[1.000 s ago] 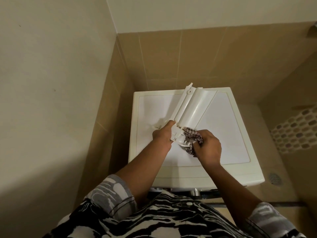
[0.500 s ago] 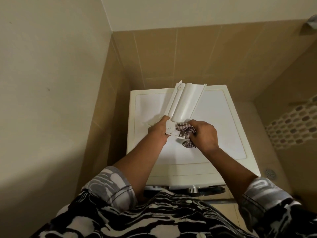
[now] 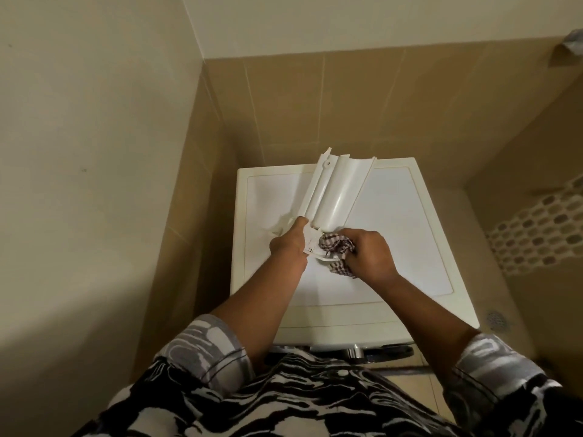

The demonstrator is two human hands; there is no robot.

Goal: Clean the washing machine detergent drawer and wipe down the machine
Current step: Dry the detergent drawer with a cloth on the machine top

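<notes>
As you look down from the head camera, your left hand [image 3: 288,244] grips the near end of the white detergent drawer [image 3: 337,193], with its fingers curled round the left edge. The drawer slants away from you above the lid of the washing machine [image 3: 394,247], and its far end reaches the lid's back edge; whether it touches the lid cannot be told. Your right hand [image 3: 369,253] is closed round a bunched checked cloth [image 3: 334,246], which is pressed against the drawer's near end just beside your left hand (a tail of the cloth hangs out below your knuckles). The machine stands in a corner against a tan tiled wall [image 3: 315,105]. A round floor drain [image 3: 497,320] lies near its front right corner.
</notes>
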